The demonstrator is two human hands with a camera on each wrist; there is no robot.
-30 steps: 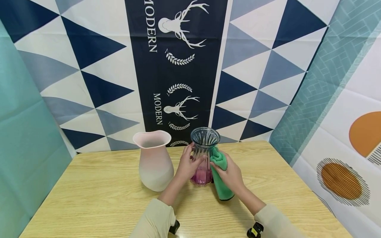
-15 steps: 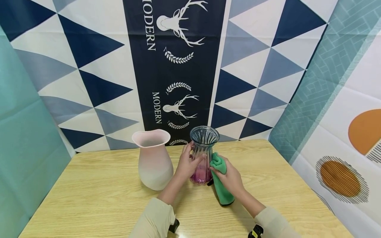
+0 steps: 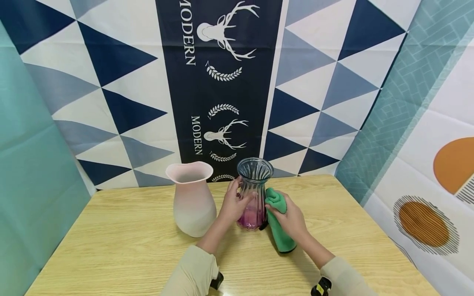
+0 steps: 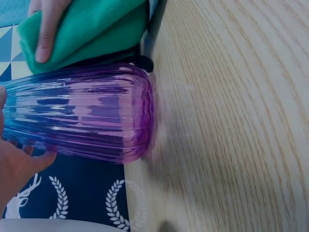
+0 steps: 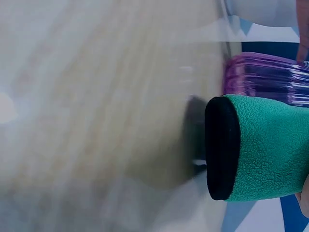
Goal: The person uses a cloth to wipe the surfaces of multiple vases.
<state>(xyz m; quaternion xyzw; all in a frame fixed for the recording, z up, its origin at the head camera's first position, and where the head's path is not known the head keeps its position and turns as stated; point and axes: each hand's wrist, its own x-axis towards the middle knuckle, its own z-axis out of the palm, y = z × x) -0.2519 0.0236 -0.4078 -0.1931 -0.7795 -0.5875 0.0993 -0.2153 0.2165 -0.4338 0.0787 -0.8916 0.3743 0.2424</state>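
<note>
A ribbed glass vase (image 3: 253,213), blue at its flared rim and fading to purple at the base, stands upright on the table. My left hand (image 3: 233,204) grips it from the left side, thumb across the front; the left wrist view shows the fingers around the blue end of the vase (image 4: 91,113). My right hand (image 3: 290,218) holds a bunched green cloth (image 3: 279,234) with dark edging at the vase's right side. In the right wrist view the folded cloth (image 5: 270,147) hangs down in front of the purple base (image 5: 263,75). Whether cloth touches glass I cannot tell.
A pink-to-white vase (image 3: 194,205) with a wavy rim stands just left of my left forearm. The wooden table (image 3: 122,238) ends at a patterned backdrop (image 3: 222,94) behind, with hanging sheets on both sides.
My right hand with the cloth has come down along the vase's right side from near its neck, then shifted slightly right. My left hand and the glass vase stay in place.
</note>
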